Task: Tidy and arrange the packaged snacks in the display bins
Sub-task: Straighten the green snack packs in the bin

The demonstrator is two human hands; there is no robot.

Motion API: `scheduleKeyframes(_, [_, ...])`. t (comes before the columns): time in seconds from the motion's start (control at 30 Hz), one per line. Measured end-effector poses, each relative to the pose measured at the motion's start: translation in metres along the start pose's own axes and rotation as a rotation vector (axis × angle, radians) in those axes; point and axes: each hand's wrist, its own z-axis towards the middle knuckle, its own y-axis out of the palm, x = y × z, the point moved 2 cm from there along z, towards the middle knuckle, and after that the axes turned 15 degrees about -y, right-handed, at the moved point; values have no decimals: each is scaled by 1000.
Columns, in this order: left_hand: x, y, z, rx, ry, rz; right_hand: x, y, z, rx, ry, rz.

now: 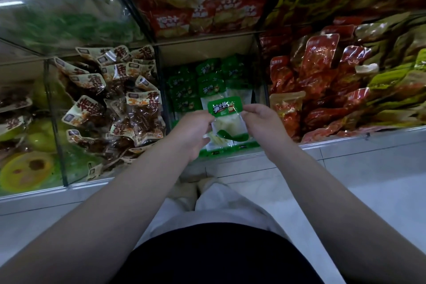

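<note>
A small snack packet [227, 117] with a green label on top and pale contents below is held between both hands over the middle clear bin [230, 148]. My left hand [192, 132] grips its left edge. My right hand [262, 122] pinches its right upper corner. Behind it, more green packets [207, 84] of the same kind lie in rows inside that bin. A second pale packet [216, 139] lies under the held one at the bin's front.
The bin to the left holds a heap of brown-and-cream packets [119, 104]; the bin to the right holds red and yellow-green packets [322, 80]. An upper shelf carries red packets [207, 14]. Far left are round green-yellow items [27, 168]. A white tiled floor [368, 191] lies below.
</note>
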Motion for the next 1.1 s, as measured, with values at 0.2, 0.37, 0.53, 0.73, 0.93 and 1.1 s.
scheduleKeyframes(0.2, [-6,13,18,17,-109,-23,13,-7,0,-15,23,-74])
scheduleKeyframes(0.37, [-11,15,22,9,-146,-78,15,-8,1,-22,24,-91])
scheduleKeyframes(0.53, [-13,25,16,-91,-113,50,13,-11,-1,-10,13,-99])
scheduleKeyframes(0.73, [-3,14,9,-109,6,-20,-7,-11,-6,14,-18,-35])
scheduleKeyframes(0.93, [13,3,-16,-186,170,-164,-29,3,-14,47,-85,90])
scheduleKeyframes(1.1, [20,-6,-40,-266,267,-232,-48,15,-17,16,-154,210])
